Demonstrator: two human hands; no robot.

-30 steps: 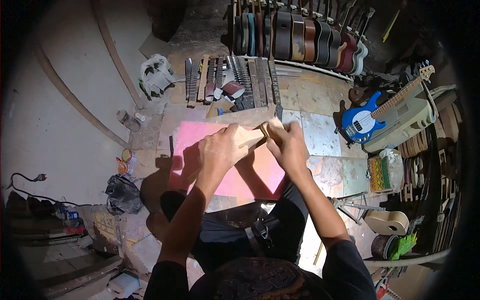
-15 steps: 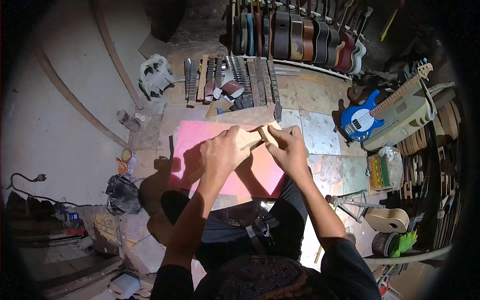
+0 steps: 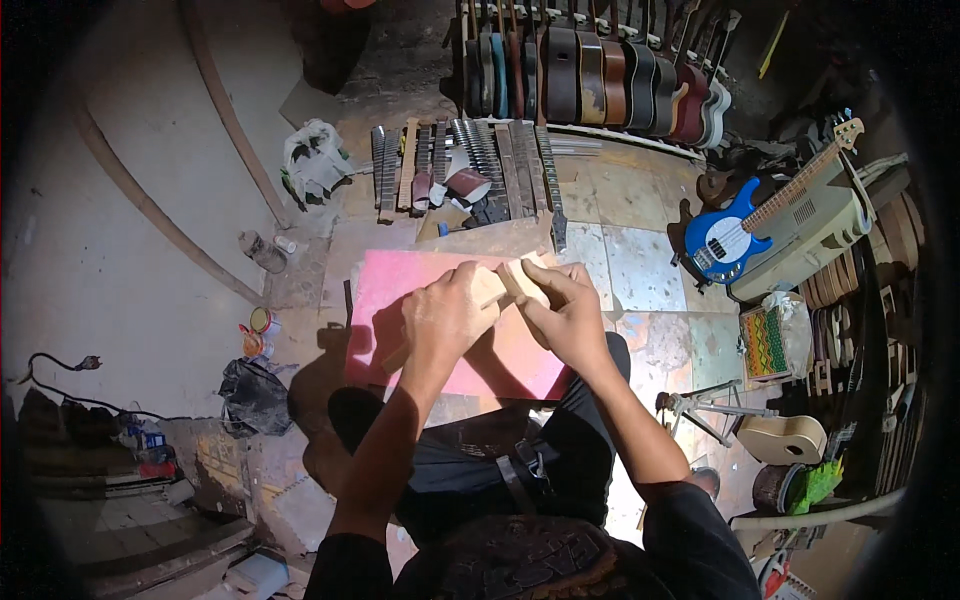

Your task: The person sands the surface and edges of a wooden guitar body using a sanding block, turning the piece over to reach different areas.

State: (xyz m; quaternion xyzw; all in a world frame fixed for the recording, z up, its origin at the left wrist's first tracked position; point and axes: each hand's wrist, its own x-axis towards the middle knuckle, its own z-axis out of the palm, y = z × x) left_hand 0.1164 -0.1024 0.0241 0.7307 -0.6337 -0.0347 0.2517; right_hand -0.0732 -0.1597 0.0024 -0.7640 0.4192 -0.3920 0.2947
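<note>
My left hand (image 3: 443, 315) is closed round a pale, shaped piece of wood (image 3: 485, 286), its fingers over the top. Against that piece's right end, my right hand (image 3: 568, 315) grips a small pale block (image 3: 525, 280) between thumb and fingers; whether it is bare wood or wrapped in something is unclear. Both pieces are held over a pink board (image 3: 390, 268), on which my hands cast dark shadows. The underside of the held wood is hidden by my fingers.
Guitar necks (image 3: 465, 150) lie on tiles behind the board, below racked guitar bodies (image 3: 590, 75). At right are a blue bass (image 3: 725, 240), a metal stand (image 3: 705, 420) and a pale guitar body (image 3: 780, 440). At left are cans (image 3: 260, 322), a black bag (image 3: 250, 395) and a cable (image 3: 90, 362).
Both hands sit slightly lower in the picture, as does the background. My right hand's fingers have shifted, showing more of the pale block; both hands still hold their pieces together.
</note>
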